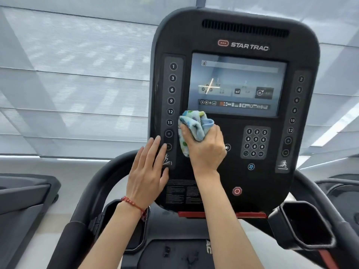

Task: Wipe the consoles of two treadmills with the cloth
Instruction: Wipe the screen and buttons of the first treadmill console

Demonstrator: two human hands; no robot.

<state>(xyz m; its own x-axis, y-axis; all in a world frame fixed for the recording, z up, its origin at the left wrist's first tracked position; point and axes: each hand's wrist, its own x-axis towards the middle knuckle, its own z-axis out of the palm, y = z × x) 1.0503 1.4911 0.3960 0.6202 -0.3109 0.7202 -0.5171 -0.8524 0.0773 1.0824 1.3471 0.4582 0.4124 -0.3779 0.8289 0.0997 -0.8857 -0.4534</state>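
Head view: right hand [206, 150] bunches the cloth [194, 126] in a closed fist, pressed to the console [242, 20] just below the screen [237, 84], at its lower-left corner. Left hand [147, 173] lies flat, fingers spread, left of the cloth. Cloth judged soft, light, compressible; best kept wadded in the palm.

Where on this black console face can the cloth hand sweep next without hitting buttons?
The bare black band under the lit screen, between the bunched blue patterned cloth in the right hand and the number keypad, is free. The left button strip, beside the flat left hand, is crowded.
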